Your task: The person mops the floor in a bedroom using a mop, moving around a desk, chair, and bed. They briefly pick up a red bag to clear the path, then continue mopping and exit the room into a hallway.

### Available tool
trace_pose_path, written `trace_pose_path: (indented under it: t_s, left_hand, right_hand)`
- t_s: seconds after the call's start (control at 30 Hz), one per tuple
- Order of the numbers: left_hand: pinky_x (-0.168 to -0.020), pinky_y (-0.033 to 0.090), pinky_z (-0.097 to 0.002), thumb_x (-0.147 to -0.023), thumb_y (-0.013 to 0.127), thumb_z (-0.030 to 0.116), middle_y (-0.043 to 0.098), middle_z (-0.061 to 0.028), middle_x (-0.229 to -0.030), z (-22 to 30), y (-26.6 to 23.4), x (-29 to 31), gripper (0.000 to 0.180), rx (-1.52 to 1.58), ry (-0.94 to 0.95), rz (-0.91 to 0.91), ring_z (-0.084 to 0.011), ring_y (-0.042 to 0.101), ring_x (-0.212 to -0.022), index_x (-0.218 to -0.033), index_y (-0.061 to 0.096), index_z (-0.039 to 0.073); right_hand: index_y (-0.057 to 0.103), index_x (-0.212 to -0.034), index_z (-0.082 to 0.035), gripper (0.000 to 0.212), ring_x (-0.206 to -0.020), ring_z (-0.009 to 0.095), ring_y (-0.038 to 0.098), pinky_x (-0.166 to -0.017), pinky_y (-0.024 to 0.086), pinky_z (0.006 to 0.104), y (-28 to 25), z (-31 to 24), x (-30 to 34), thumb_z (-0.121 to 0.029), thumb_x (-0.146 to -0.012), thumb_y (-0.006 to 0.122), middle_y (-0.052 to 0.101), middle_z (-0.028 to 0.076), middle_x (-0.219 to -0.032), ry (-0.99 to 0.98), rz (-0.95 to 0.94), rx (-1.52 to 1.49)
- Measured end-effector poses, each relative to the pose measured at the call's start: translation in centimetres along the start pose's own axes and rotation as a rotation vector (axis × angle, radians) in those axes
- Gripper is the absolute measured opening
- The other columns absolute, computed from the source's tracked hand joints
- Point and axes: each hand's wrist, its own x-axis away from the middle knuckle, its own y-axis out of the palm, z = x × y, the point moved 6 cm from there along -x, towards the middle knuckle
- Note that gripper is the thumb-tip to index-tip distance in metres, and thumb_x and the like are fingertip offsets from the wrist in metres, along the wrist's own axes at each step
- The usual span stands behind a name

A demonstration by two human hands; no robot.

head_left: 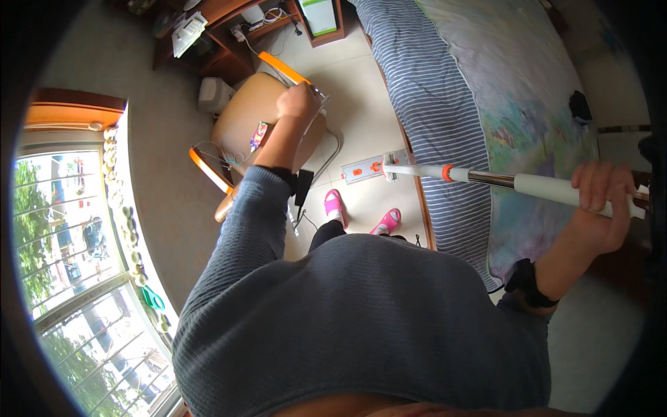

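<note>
My right hand [603,191] is wrapped round the upper end of a flat mop's white handle [549,187], out at the right over the bed. The mop's pole slants down to the left, with an orange ring on it. Its flat grey head [361,169] with orange parts lies on the floor beside the bed. My left hand [299,103] is closed at the end of an orange armrest [281,67] on a tan-seated chair [243,104]. The fingers' undersides are hidden. A small colourful packet [259,133] lies on the chair seat.
A bed [445,90] with a striped cover runs along the right. At the back stands a brown desk [222,42] with cables. Cords [332,156] trail on the floor by the chair. Pink slippers [334,204] are on my feet. A barred window [76,236] is at left.
</note>
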Motion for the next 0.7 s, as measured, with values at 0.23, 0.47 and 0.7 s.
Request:
trace_pose_path:
  t_s: [0.23,0.47,0.7]
  left_hand:
    - [-0.090,0.056,-0.0431,-0.092,0.059,0.034,0.074,-0.0198,-0.112,3.6,0.6,-1.1,0.038,-0.018,-0.065,-0.052,-0.0341,0.071,-0.106,-0.113,0.072,0.005]
    - [-0.086,0.057,-0.0468,-0.092,0.059,0.029,0.074,-0.0212,-0.107,6.4,2.3,2.3,0.032,-0.019,-0.047,-0.013,-0.0367,0.072,-0.101,-0.110,0.067,0.005]
    - [-0.079,0.059,-0.0447,-0.092,0.066,0.041,0.075,-0.0167,-0.099,11.2,4.9,7.5,0.042,-0.057,0.118,0.005,-0.0337,0.074,-0.093,-0.113,0.063,0.005]
  right_hand:
    - [0.041,-0.075,-0.013,0.017,-0.054,0.013,0.036,-0.065,0.035,0.0346,-4.5,-0.8,4.4,-0.013,-0.090,0.049,0.042,0.002,-0.063,-0.010,0.030,-0.050]
    - [0.039,-0.077,-0.011,0.012,-0.052,0.013,0.035,-0.061,0.036,0.0359,-6.6,-2.2,9.2,-0.011,-0.085,0.047,0.039,0.003,-0.061,-0.097,0.051,-0.026]
    - [0.044,-0.079,-0.010,0.012,-0.052,0.014,0.042,-0.061,0.041,0.0367,-5.9,-3.2,11.7,-0.013,-0.083,0.055,0.047,0.005,-0.064,-0.076,-0.017,-0.052]
